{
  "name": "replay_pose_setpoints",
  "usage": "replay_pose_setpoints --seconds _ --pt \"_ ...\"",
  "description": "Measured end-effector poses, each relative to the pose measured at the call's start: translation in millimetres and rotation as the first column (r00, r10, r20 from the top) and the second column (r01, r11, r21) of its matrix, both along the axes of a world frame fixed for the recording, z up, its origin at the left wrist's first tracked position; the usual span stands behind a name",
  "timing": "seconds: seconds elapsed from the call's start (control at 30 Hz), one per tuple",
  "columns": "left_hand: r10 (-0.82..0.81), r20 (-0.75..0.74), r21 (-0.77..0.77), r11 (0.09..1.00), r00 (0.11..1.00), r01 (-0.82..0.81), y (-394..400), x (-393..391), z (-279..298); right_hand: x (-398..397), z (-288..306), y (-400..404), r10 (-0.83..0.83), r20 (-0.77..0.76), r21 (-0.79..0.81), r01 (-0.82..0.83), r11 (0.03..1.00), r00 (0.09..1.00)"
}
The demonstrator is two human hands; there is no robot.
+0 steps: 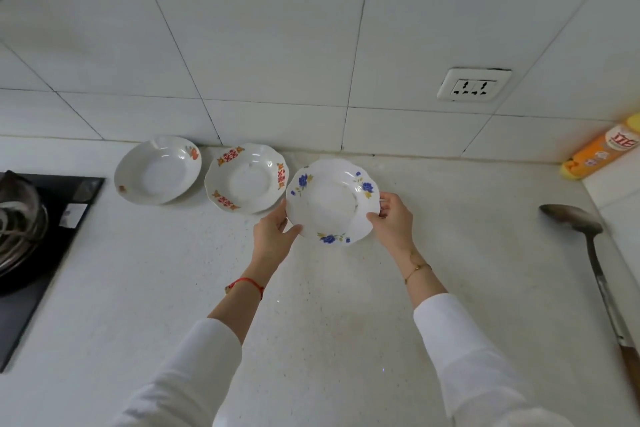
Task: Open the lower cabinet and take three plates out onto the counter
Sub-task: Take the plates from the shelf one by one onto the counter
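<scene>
**Third plate held at the back of the surface beside two others**

Two arms in white sleeves reach forward over the pale speckled stone surface (311, 340). The left wrist carries a red string bracelet (245, 285), the right a thin gold chain bracelet (417, 269). Both hands grip one white scalloped plate with blue flower sprays (330, 203): the left hand (272, 236) closes on its near-left rim with the thumb on top, and the right hand (393, 218) closes on its right rim, thumb on the upper face and fingers curled behind. Whether the plate's underside touches the surface cannot be told; its left edge overlaps the rim of the neighbouring plate as seen from above.

Just to the left, a white scalloped plate with red and orange emblems (246, 178) lies flat on the surface, and left of that, close beside it, a white round plate with small orange-red fruit marks (157, 170) lies near the wall.

At the far left sits a black glass hob with a metal burner ring (20, 229). On the right a long grey metal ladle with a brown handle (588, 263) lies along the surface. Farther right, against the white tiled wall (277, 45), stands an orange and yellow bottle (604, 152), and above it a white double wall socket (473, 85)
</scene>
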State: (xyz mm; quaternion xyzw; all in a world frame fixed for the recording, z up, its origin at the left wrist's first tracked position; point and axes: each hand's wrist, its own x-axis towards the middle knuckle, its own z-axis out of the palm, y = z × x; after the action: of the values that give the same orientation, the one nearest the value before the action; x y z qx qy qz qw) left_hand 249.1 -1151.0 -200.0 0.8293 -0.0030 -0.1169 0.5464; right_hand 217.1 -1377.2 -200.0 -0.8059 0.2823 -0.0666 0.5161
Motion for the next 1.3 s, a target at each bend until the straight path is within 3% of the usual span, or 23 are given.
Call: replay_pose_setpoints --seconds 0.5,1.3 --pt "0.040 -0.048 0.066 0.997 0.998 -0.036 -34.0 58.0 -27.9 66.6 -41.0 -18.7 -0.015 -0.080 -0.009 0.014 1.000 0.997" --pt "0.013 -0.093 0.111 0.994 0.996 -0.003 -35.2 78.9 -44.7 80.5 -59.2 -18.7 -0.022 -0.105 -0.044 0.017 0.999 0.994"
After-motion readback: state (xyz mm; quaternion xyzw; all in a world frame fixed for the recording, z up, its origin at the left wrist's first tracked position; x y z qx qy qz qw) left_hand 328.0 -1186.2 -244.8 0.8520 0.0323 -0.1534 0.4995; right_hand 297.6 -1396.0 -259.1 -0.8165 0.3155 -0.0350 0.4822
